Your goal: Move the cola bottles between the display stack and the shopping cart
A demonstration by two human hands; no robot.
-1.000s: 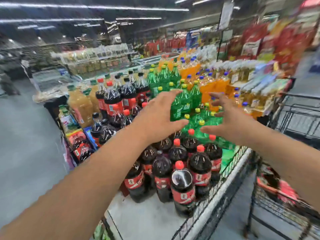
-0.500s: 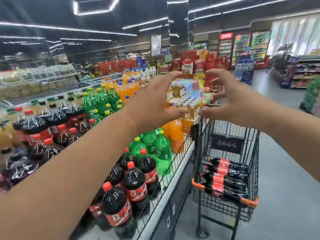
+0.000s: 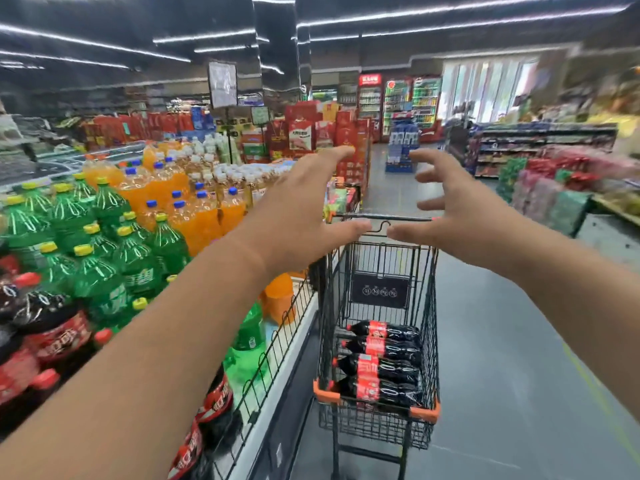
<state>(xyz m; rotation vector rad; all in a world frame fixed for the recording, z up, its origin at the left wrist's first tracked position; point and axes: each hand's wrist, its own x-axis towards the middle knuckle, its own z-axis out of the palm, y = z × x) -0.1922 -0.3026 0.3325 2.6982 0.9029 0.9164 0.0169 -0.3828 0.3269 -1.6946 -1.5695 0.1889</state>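
Plastic is touching neither palm: the fingers (image 3: 332,157) of the left hand (image 3: 301,216) and right hand (image 3: 464,220) are hanging wide and empty above the shopping cart (image 3: 429,306). Four cola bottles (image 3: 381,362) are lying inside it. More are standing on the display stack (image 3: 273,344), near left, so the transfer is looking part-done.

legible text: none with certainty. black plate (image 3: 380,292) on the shopping cart (image 3: 428,412) front: four circled white marks, too small to read. cola bottles (image 3: 381,368) in the cart: red labels, white lettering, blurred. green bottles (image 3: 138,277) — white characters, smeared. red sign (image 3: 370,79) over the far coolers — white characters, unreadable.
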